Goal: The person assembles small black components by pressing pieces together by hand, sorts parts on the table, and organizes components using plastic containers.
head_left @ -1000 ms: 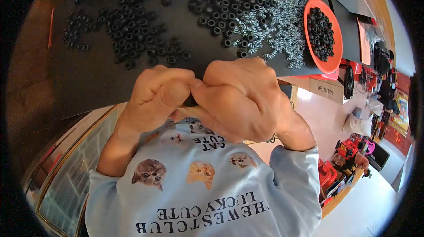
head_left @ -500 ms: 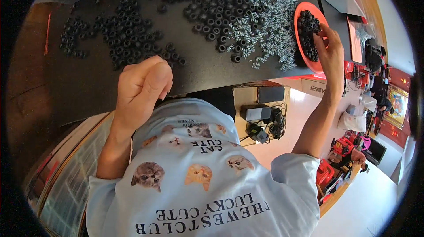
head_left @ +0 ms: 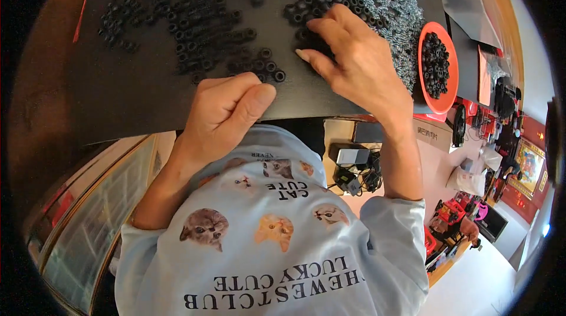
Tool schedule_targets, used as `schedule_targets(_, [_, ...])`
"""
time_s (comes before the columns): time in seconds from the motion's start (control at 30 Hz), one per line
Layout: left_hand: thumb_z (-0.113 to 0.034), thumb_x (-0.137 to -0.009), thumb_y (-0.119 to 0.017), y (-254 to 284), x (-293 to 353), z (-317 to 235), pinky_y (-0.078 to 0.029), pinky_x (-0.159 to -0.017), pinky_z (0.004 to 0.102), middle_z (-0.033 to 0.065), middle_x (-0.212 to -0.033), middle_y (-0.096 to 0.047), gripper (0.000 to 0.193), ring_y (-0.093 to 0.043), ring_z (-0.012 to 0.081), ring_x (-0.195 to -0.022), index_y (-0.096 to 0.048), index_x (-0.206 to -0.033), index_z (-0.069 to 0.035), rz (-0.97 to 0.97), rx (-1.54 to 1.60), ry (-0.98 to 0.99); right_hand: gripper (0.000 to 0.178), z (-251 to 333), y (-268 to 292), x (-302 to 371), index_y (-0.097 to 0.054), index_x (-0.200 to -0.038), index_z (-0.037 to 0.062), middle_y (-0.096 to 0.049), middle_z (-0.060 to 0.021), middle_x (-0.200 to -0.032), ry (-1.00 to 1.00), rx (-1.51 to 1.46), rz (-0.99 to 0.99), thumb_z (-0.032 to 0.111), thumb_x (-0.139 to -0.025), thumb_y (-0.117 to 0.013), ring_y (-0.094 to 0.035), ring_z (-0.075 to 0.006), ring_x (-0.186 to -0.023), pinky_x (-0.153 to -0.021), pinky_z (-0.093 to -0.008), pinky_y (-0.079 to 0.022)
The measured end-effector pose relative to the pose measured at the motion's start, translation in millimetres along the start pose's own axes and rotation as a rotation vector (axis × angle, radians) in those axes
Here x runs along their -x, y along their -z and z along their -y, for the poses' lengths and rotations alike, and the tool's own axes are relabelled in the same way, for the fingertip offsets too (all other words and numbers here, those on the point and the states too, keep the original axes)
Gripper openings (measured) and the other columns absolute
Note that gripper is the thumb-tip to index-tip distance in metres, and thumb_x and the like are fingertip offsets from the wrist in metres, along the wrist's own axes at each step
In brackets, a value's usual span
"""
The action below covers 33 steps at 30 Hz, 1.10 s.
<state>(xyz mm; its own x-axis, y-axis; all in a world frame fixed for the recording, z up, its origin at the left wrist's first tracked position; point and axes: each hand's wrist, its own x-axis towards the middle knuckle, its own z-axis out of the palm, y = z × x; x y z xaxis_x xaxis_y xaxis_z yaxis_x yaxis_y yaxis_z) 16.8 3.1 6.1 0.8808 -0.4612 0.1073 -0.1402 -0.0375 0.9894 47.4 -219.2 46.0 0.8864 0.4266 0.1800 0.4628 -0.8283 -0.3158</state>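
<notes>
Near the table's front edge my left hand is closed in a fist, thumb over the curled fingers; whatever it may hold is hidden. A few small black ring-shaped pieces lie just beyond its knuckles. My right hand reaches over the middle of the table, thumb and forefinger apart, at the near edge of a dense heap of black pieces. Nothing shows between those fingers. Small silver coil springs are piled to its right, partly covered by the hand. An orange-red bowl holds more black pieces.
The dark table carries another spread of black pieces at the left. Clear plastic sheeting stands at the right. Below the table edge, a cardboard box holds cables and a small device.
My right hand has left the orange-red bowl and moved left to the black pieces mid-table. My left hand stays in a fist. The whole view has shifted slightly.
</notes>
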Motion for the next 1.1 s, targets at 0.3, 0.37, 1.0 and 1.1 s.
schedule_targets(0.3, [-0.019, -0.093, -0.056, 2.4, -3.0, -1.4, -0.033, -0.046, 0.0304, 0.0073, -0.055, -0.039, 0.033, -0.035, 0.0154, -0.048, -0.049, -0.069, 0.001, 0.030, 0.015, -0.025, 0.021, 7.1, -13.3, -37.7, -0.062, -0.100, 0.0056, -0.055, -0.0108, -0.090, 0.112, -0.005, -0.036, 0.008, -0.079, -0.064, -0.059, -0.0314, -0.078, -0.065, -0.0382, -0.049])
schedule_targets(0.37, [-0.020, -0.095, -0.050, 4.3, -5.1, -0.6, -0.034, -0.045, 0.0269, 0.0013, -0.054, -0.045, 0.033, -0.044, 0.0116, -0.047, -0.049, -0.066, -0.003, 0.064, -0.065, -0.080, 0.020, 4.5, -17.1, -52.3, -0.062, -0.100, 0.0054, -0.055, -0.0103, -0.089, 0.164, 0.078, -0.089, 0.006, -0.080, -0.063, -0.059, -0.0314, -0.077, -0.064, -0.0382, -0.048])
schedule_targets(1.0, [-0.014, -0.092, -0.060, -8.0, -23.5, -13.7, -0.044, -0.062, 0.0179, 0.0004, -0.081, -0.058, 0.017, -0.054, 0.0048, -0.071, -0.055, -0.101, -0.001, -0.153, 0.516, 0.086, 0.030, 32.5, 2.2, -11.1, -0.063, -0.096, -0.0016, -0.056, -0.0139, -0.086, 0.213, -0.282, -0.271, -0.003, -0.067, -0.070, -0.058, -0.0259, -0.078, -0.067, -0.0309, -0.048])
schedule_targets(1.1, [-0.011, -0.090, -0.061, -10.4, -27.3, -12.2, -0.045, -0.065, 0.0180, -0.0004, -0.083, -0.058, 0.019, -0.055, 0.0050, -0.075, -0.056, -0.105, 0.000, -0.089, 0.534, 0.028, 0.033, 36.4, 2.1, -2.0, -0.064, -0.101, -0.0020, -0.057, -0.0129, -0.087, 0.188, -0.288, -0.281, -0.006, -0.068, -0.067, -0.058, -0.0229, -0.076, -0.065, -0.0291, -0.048])
